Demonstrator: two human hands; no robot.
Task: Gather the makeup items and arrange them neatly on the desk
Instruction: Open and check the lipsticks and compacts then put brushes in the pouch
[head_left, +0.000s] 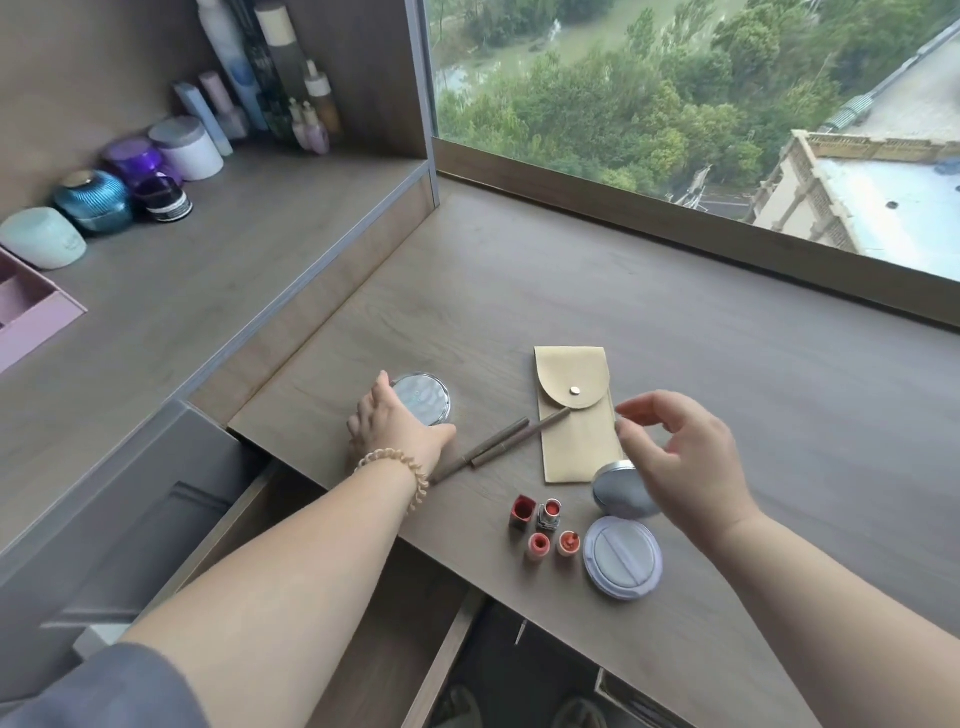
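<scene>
Red lipsticks (549, 512) stand grouped at the pouch's (576, 431) 6 o'clock; left hand (400, 423) grips the stray compact (428, 397) at 9 o'clock, right hand (685, 462) hovers slack, empty.

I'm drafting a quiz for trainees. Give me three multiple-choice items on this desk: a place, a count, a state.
1. Where does the lavender compact lie? A. on the shelf B. right of the lipsticks, near the desk's front edge C. in the drawer
2. How many brown pencils lie there? A. one B. two C. four
3. The beige pouch's flap is: A. folded down B. flipped open C. torn off
Answers: B, it sits beside the lipsticks; B, two lie side by side; A, the flap lies flat with its snap showing.
</scene>
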